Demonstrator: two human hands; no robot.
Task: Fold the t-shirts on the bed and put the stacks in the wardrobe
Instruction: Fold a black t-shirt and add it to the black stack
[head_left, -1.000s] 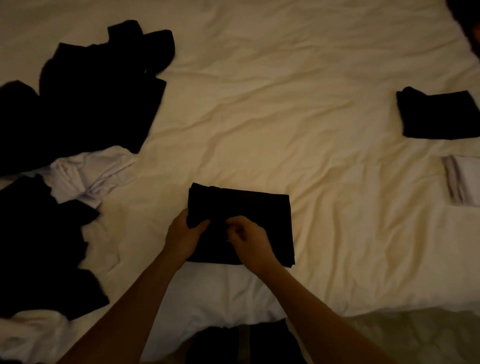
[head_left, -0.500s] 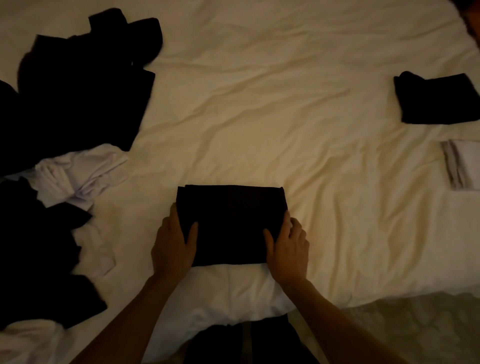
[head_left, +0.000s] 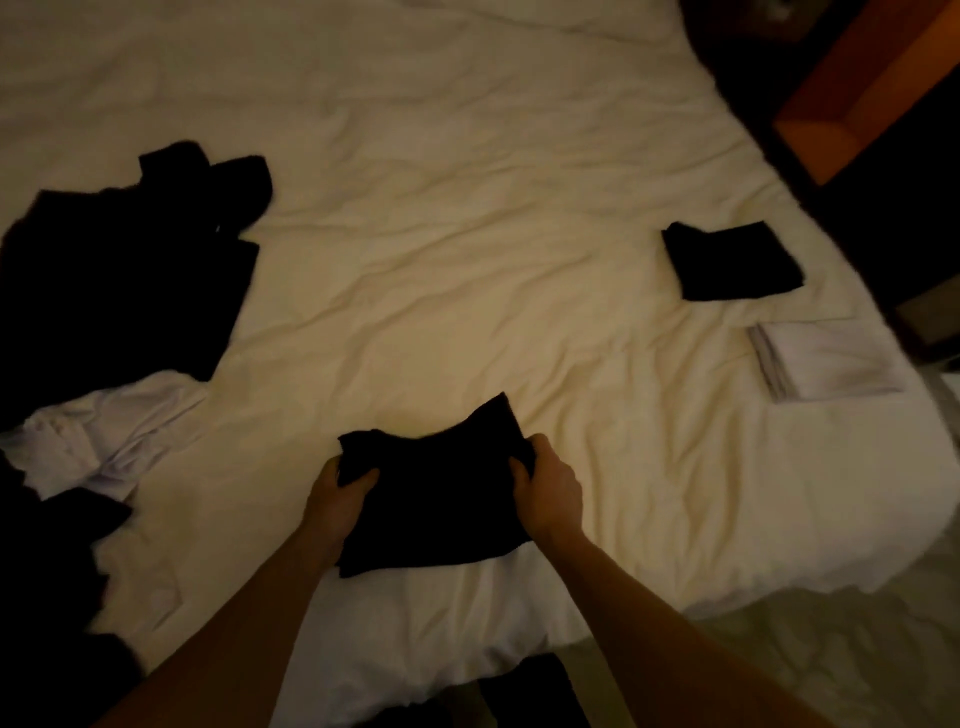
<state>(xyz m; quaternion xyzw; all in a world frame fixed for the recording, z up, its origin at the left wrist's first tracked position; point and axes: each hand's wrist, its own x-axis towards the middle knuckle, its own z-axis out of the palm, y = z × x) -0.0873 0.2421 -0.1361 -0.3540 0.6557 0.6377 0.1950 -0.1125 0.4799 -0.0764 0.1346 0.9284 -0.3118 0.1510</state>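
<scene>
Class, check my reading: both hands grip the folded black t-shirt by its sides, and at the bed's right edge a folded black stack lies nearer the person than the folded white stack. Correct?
Not quite. The head view shows the folded white stack nearer the person and the folded black stack beyond it. The left hand and right hand do grip the folded black t-shirt.

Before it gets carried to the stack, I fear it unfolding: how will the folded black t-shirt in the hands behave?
The folded black t-shirt is probably floppy: its far edge already buckles. Left hand and right hand grip opposite sides, so it likely sags between them.

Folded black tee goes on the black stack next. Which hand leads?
Right, probably. The right hand grips the folded black t-shirt's right edge, on the black stack's side. The left hand grips the far edge.
</scene>
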